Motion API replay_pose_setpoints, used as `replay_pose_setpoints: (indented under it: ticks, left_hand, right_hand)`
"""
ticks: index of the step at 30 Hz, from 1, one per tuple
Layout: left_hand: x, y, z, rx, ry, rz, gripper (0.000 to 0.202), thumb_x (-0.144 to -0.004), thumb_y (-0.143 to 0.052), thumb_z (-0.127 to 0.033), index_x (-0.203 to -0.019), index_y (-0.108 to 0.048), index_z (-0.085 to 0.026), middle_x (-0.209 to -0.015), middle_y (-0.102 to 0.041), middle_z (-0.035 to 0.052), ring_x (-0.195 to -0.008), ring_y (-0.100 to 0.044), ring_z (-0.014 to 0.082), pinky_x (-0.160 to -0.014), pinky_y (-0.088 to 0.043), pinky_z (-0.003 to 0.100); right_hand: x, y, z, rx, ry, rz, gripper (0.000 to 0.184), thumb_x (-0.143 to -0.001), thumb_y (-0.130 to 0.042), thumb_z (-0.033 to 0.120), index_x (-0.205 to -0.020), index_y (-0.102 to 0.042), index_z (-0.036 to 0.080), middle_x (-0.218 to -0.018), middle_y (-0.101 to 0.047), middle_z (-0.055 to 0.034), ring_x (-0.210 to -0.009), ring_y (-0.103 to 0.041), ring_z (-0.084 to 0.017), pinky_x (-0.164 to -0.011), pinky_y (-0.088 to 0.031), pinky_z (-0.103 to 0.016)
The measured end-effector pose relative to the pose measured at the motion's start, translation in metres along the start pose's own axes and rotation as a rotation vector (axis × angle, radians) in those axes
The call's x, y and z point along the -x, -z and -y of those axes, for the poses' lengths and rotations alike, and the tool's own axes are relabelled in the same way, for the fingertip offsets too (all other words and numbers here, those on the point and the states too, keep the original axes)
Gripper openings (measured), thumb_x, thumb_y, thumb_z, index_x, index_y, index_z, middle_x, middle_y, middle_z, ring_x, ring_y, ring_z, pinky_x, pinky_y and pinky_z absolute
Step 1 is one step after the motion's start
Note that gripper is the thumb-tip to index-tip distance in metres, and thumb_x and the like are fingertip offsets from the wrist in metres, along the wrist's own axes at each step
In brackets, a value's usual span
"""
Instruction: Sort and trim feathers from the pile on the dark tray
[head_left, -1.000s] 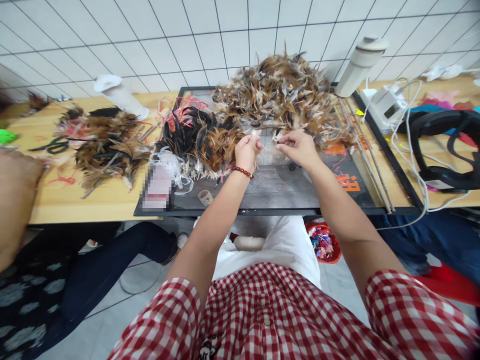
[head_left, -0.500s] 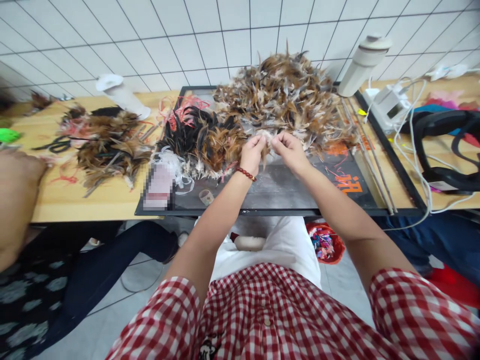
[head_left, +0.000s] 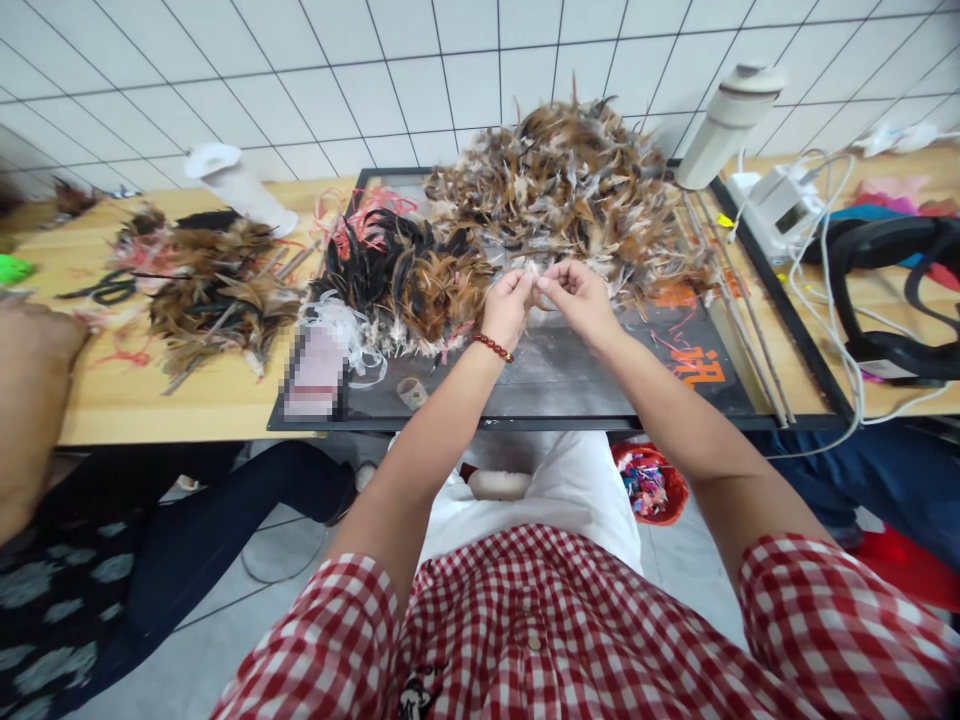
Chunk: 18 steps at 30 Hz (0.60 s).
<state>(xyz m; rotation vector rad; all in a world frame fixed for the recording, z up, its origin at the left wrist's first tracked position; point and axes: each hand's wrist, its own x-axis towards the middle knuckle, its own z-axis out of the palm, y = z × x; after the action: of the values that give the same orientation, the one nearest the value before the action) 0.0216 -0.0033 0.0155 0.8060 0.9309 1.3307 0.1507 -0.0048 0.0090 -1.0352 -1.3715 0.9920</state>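
My left hand, with a red bead bracelet at the wrist, is closed in a pinch on a small pale feather. Close beside it, my right hand pinches at the same feather with thumb and forefinger. Behind both hands rises a large heap of loose brown and white feathers. Left of them lies a bundle of black and brown feathers, with pink strips at its back. The fingertips hide most of the held feather.
A dark tray lies under the feathers, with thin sticks along its right side. A bottle, a white charger and cables stand at right. Scissors and more feathers lie left, near another person's hand.
My hands stay in nearly the same place. The fingertips have come slightly closer together, and less of the pale feather shows between them.
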Motion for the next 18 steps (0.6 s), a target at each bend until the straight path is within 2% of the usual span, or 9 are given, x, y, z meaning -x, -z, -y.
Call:
replay_pose_setpoints:
  ticks: [2,4,7,9,12,15,18]
  left_hand:
    - [0.004,-0.002,-0.003,-0.03,0.046,0.046,0.035,-0.092,-0.079,-0.03,-0.066,-0.06,-0.018,-0.06,-0.057,-0.0047,-0.056,-0.052,0.0069,-0.063,-0.047,0.021]
    - [0.009,-0.004,-0.005,-0.065,0.069,0.143,0.042,-0.091,-0.08,-0.032,-0.06,-0.055,-0.017,-0.057,-0.054,-0.0045,-0.054,-0.052,0.0072,-0.061,-0.045,0.021]
    - [0.013,-0.004,-0.005,-0.087,0.065,0.256,0.041,-0.093,-0.078,-0.026,-0.06,-0.057,-0.016,-0.056,-0.054,-0.0038,-0.055,-0.054,0.0074,-0.061,-0.043,0.021]
    - [0.014,-0.004,-0.005,-0.081,0.07,0.28,0.036,-0.094,-0.075,-0.02,-0.062,-0.059,-0.015,-0.055,-0.055,-0.004,-0.055,-0.053,0.0068,-0.062,-0.042,0.02]
    - [0.015,-0.004,-0.004,-0.054,0.111,0.315,0.031,-0.093,-0.075,-0.017,-0.065,-0.061,-0.016,-0.058,-0.058,-0.004,-0.057,-0.055,0.0066,-0.065,-0.043,0.02]
    - [0.015,-0.004,-0.004,-0.074,0.105,0.345,0.035,-0.092,-0.078,-0.021,-0.063,-0.059,-0.016,-0.06,-0.06,-0.0027,-0.059,-0.056,0.0071,-0.068,-0.045,0.021]
    - [0.014,-0.003,-0.003,-0.155,0.055,0.321,0.04,-0.091,-0.079,-0.029,-0.059,-0.059,-0.016,-0.056,-0.058,-0.0023,-0.057,-0.054,0.0075,-0.065,-0.043,0.021]
  right_hand:
    - [0.0,0.003,0.002,-0.012,0.018,-0.015,0.068,-0.064,-0.082,0.085,-0.095,-0.072,0.026,-0.076,-0.067,0.001,-0.073,-0.059,-0.015,-0.071,-0.052,-0.031]
    - [0.001,0.005,0.007,-0.049,0.0,0.032,0.065,-0.068,-0.082,0.083,-0.099,-0.075,0.026,-0.072,-0.066,0.0013,-0.07,-0.06,-0.016,-0.069,-0.053,-0.032]
    - [0.003,0.007,0.015,-0.117,-0.038,0.111,0.059,-0.067,-0.085,0.079,-0.083,-0.075,0.024,-0.064,-0.064,0.0011,-0.059,-0.057,-0.015,-0.06,-0.052,-0.033]
    - [0.003,0.008,0.019,-0.143,-0.036,0.108,0.056,-0.063,-0.089,0.077,-0.072,-0.073,0.024,-0.06,-0.063,0.001,-0.055,-0.056,-0.014,-0.056,-0.051,-0.033]
    - [0.002,0.008,0.023,-0.139,-0.039,0.058,0.053,-0.061,-0.092,0.073,-0.067,-0.072,0.025,-0.058,-0.062,0.0017,-0.051,-0.055,-0.015,-0.051,-0.049,-0.033]
    - [0.002,0.009,0.021,-0.135,-0.069,0.038,0.05,-0.064,-0.091,0.07,-0.066,-0.07,0.025,-0.056,-0.061,0.0013,-0.05,-0.054,-0.015,-0.049,-0.047,-0.033]
    - [0.0,0.01,0.013,-0.15,-0.132,0.072,0.049,-0.066,-0.089,0.068,-0.069,-0.07,0.024,-0.056,-0.06,0.0009,-0.051,-0.055,-0.015,-0.051,-0.046,-0.032]
